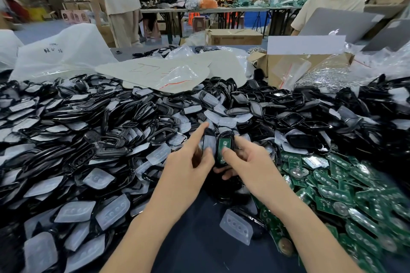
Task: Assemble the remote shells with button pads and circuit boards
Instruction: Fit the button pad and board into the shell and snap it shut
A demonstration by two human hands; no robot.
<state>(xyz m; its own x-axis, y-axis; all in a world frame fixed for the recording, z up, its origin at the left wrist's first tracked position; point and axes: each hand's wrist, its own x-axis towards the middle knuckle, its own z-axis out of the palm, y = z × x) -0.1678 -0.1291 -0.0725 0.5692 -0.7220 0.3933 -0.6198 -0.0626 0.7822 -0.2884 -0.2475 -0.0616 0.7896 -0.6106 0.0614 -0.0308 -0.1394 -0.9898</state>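
Left hand [188, 163] pinches the padded shell [208, 141]; right hand [249, 162] grips the second shell [227, 133] — thumb on its circuit board [224, 143]

Bare worktop [195, 250] strip, heaps either side.
The dark surface lies open only at the near edge, centre, with a loose button pad [236, 227] at its right margin. A heap of shells and pads [77, 139] walls the left, circuit boards [343, 195] the right. Ahead, the left hand [188, 162] gripping a padded shell [208, 144] and the right hand [250, 162] gripping a boarded shell [223, 150] block the middle, with plastic bags [155, 71] and a cardboard box [299, 66] beyond.
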